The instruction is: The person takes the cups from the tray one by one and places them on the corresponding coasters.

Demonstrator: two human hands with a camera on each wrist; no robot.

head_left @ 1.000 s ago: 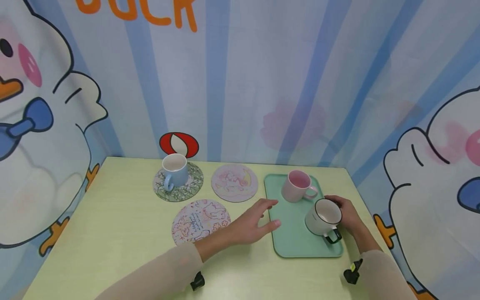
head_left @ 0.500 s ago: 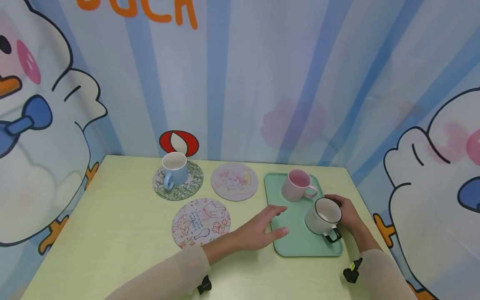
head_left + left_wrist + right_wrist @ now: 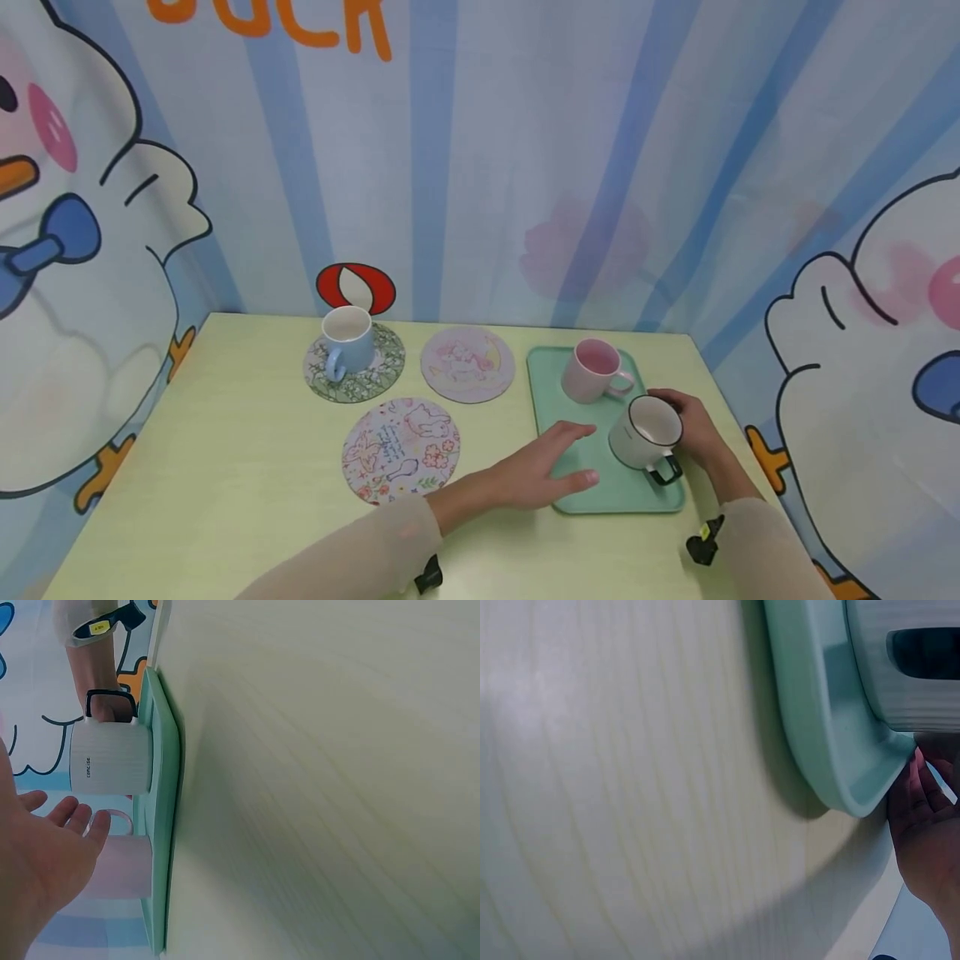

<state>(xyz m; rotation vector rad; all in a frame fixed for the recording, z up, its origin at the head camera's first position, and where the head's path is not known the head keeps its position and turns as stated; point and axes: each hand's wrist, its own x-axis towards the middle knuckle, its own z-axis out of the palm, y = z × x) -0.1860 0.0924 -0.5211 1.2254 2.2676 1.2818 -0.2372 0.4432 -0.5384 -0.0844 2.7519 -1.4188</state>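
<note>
My left hand (image 3: 536,468) reaches over the near-left edge of a green tray (image 3: 577,446), thumb and fingers apart, holding nothing. Just right of its fingertips, a white mug (image 3: 633,442) with a dark rim and a black-trimmed handle stands upright on the tray. A pink mug (image 3: 588,375) stands behind it. At the tray's right edge, beside the white mug, is my right hand (image 3: 697,429). In the right wrist view its fingers (image 3: 922,795) lie against the tray's edge. The mug partly hides them, so their grip is unclear.
A light blue mug (image 3: 350,343) stands on a green-patterned round mat (image 3: 390,371) at the back left. Two more round mats lie nearby, a pink one (image 3: 468,367) and a floral one (image 3: 401,450). A printed curtain (image 3: 480,167) hangs behind the table (image 3: 225,467).
My left hand has moved right and slightly nearer to me, from the tray's left side to over its near-left part. My right hand, the tray and the mugs have stayed in place.
</note>
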